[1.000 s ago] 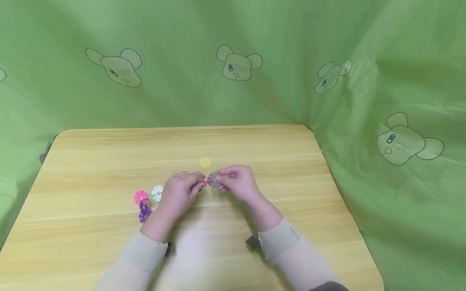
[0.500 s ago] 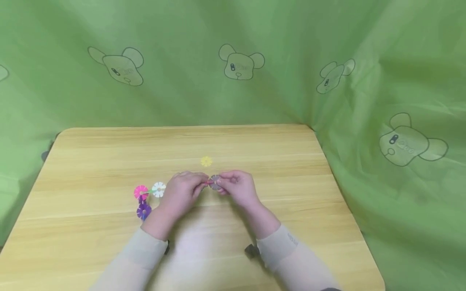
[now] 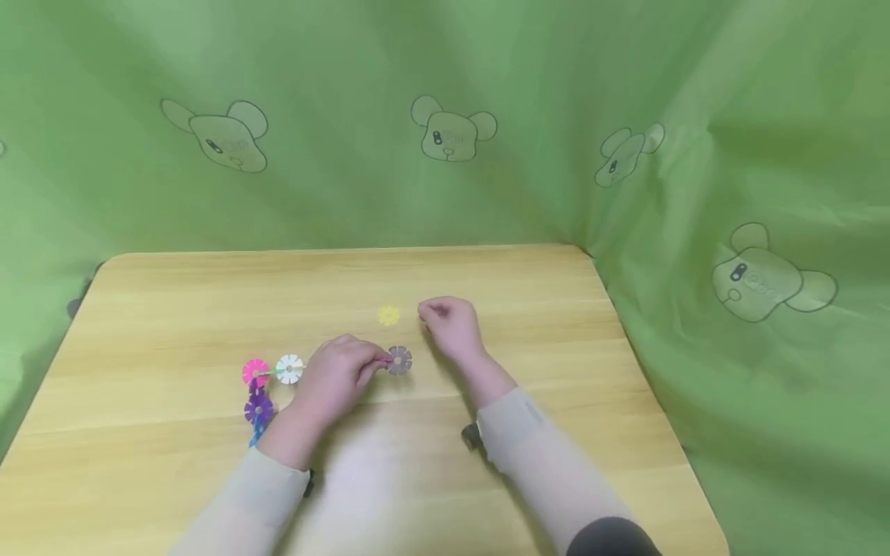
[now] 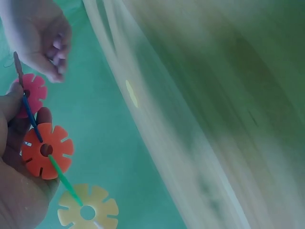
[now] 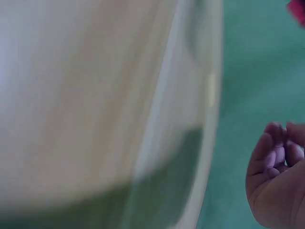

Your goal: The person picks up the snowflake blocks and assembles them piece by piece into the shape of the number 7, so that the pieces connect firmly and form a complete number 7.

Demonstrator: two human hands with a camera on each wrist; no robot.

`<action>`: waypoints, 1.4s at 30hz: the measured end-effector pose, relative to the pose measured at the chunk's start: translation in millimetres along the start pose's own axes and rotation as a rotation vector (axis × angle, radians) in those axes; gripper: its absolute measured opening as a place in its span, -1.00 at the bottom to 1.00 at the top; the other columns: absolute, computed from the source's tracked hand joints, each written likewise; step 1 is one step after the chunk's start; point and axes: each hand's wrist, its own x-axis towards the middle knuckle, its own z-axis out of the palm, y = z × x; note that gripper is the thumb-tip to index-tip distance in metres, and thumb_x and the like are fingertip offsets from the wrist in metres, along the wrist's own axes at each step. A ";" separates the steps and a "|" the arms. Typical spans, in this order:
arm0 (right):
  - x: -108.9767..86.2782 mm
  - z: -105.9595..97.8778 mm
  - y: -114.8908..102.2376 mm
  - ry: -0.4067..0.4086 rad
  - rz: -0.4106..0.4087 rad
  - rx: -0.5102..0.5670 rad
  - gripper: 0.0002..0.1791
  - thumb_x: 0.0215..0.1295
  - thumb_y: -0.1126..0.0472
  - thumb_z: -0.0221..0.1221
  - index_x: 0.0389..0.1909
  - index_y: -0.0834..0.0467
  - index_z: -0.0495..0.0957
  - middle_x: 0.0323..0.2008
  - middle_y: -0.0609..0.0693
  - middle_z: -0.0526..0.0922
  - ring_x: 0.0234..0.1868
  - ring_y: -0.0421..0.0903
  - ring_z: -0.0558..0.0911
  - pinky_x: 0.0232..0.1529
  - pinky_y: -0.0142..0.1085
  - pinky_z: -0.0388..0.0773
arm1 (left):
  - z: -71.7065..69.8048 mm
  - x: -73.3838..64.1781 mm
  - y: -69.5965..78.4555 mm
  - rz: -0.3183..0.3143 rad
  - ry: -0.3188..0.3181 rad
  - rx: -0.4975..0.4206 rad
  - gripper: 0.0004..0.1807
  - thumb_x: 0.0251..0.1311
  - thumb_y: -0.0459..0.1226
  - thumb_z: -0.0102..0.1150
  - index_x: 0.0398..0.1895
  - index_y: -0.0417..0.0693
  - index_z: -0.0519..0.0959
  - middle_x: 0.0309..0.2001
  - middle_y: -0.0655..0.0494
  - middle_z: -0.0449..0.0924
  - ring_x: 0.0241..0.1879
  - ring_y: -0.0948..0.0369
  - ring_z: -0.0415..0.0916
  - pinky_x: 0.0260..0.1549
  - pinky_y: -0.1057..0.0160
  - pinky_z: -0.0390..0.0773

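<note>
My left hand [image 3: 335, 377] pinches a pink slotted disc [image 4: 40, 91] in a chain of plastic snowflake discs. A grey disc [image 3: 399, 352] is joined at the chain's right end, just past the fingertips. Below the hand in the left wrist view hang an orange disc [image 4: 63, 149] and a pale yellow one [image 4: 106, 208], linked by a green disc seen edge-on. To the hand's left the chain continues with white [image 3: 281, 366], pink [image 3: 254, 364], purple [image 3: 250, 411] and blue [image 3: 256, 431] discs. My right hand [image 3: 452, 326] is apart from the chain, fingers loosely curled, nothing visible in them.
A loose yellow disc [image 3: 388, 315] lies flat on the wooden table [image 3: 556, 463], left of the right hand. A green curtain [image 3: 334, 193] with printed bear heads rises behind the table and along its sides.
My right hand has let go of the grey disc and moved up and away from it. The grey disc stays joined to the chain, which the left hand still holds.
</note>
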 end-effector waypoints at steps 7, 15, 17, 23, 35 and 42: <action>23.4 31.3 4.5 -0.186 -0.037 -0.395 -0.50 0.44 0.05 0.36 0.26 0.25 0.62 0.09 0.16 0.74 0.13 0.09 0.71 0.23 -0.04 0.65 | -3.0 -8.4 -3.0 -0.010 0.015 -0.018 -0.92 0.32 -0.25 0.44 -0.18 -0.01 0.80 -0.19 0.12 0.82 -0.16 0.12 0.71 0.06 -0.02 0.68; 28.7 53.0 6.8 -0.209 -0.024 -0.643 -0.37 0.43 -0.10 0.35 0.33 0.24 0.58 0.25 0.18 0.63 0.28 0.15 0.61 0.35 0.01 0.55 | -0.4 -11.7 -5.0 0.004 0.026 -0.037 -0.91 0.31 -0.26 0.45 -0.17 -0.02 0.79 -0.18 0.11 0.82 -0.14 0.12 0.72 0.04 -0.02 0.69; 31.0 54.2 6.5 -0.213 -0.035 -0.693 -0.38 0.43 -0.09 0.35 0.33 0.21 0.60 0.20 0.18 0.62 0.22 0.14 0.62 0.29 0.00 0.59 | -0.4 -10.7 -5.7 0.007 0.039 -0.046 -0.91 0.30 -0.27 0.45 -0.17 -0.03 0.79 -0.18 0.10 0.82 -0.14 0.11 0.72 0.04 -0.02 0.70; 36.2 51.2 5.5 -0.211 -0.055 -0.713 -0.46 0.36 0.03 0.43 0.25 0.22 0.63 0.09 0.15 0.63 0.08 0.10 0.64 0.17 -0.03 0.64 | -2.1 -6.2 -7.1 0.021 0.072 -0.053 -0.91 0.30 -0.26 0.45 -0.18 -0.03 0.79 -0.18 0.09 0.82 -0.14 0.09 0.73 0.03 -0.04 0.70; 16.1 17.1 19.1 -0.140 -0.039 -0.377 -0.76 0.31 0.33 0.40 -0.05 0.27 0.65 -0.15 0.10 0.70 -0.08 0.07 0.67 0.10 -0.04 0.69 | -4.7 -2.8 -9.3 -0.023 0.070 -0.064 -0.92 0.32 -0.26 0.44 -0.18 -0.04 0.79 -0.18 0.08 0.82 -0.14 0.07 0.74 0.04 -0.07 0.69; -15.4 -15.6 20.9 -0.097 -0.048 -0.075 -0.75 0.30 0.34 0.42 -0.04 0.24 0.68 -0.19 0.06 0.72 -0.16 -0.01 0.69 -0.02 -0.18 0.74 | -7.2 -0.6 -9.0 -0.030 0.066 -0.089 -0.91 0.35 -0.26 0.41 -0.18 -0.07 0.79 -0.19 0.06 0.82 -0.15 0.07 0.74 0.02 -0.03 0.71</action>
